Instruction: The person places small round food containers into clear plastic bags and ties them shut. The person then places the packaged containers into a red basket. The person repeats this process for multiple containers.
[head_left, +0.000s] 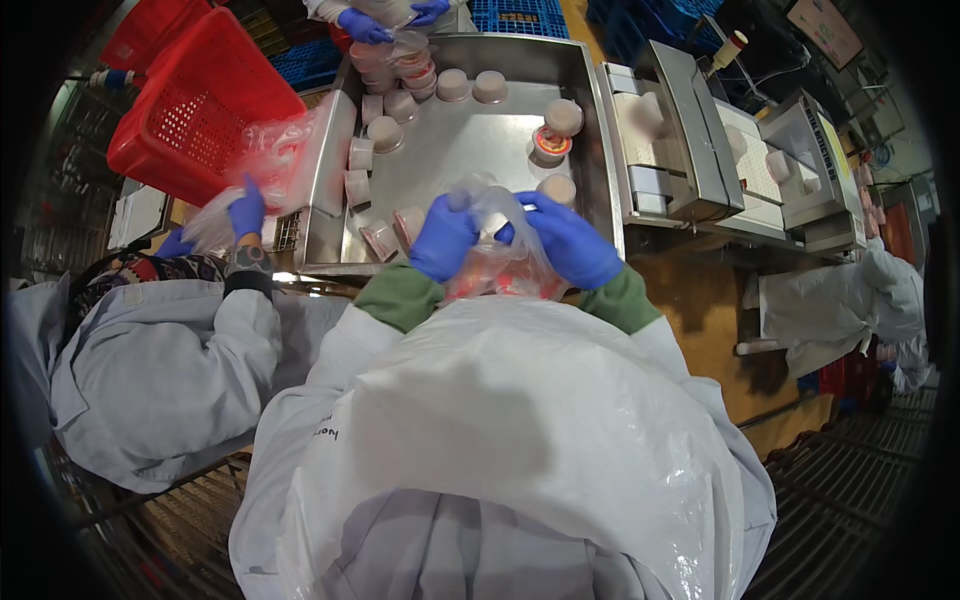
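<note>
Both my gloved hands are at the near edge of a stainless-steel tray table (465, 157). My left hand (444, 238) grips one side of the gathered neck of a clear plastic bag (517, 262). On the other side, my right hand (574, 241) pinches the same film. Red-and-white round shapes, apparently lidded tubs, show through the bag against my apron. A small white patch lies between my hands; what it is I cannot tell. Just beyond my right hand sits a plastic tub (557, 190). Two tubs (390, 232) lie tipped on their sides left of my left hand.
More tubs (386, 133) line the table's left side, and a tub with a printed lid (552, 144) is at right. A conveyor machine (694, 135) carrying tubs adjoins the right side. At left, a co-worker's gloved hand (247, 210) holds bags near a red basket (202, 112). Another co-worker's hands (364, 26) hold a bag opposite.
</note>
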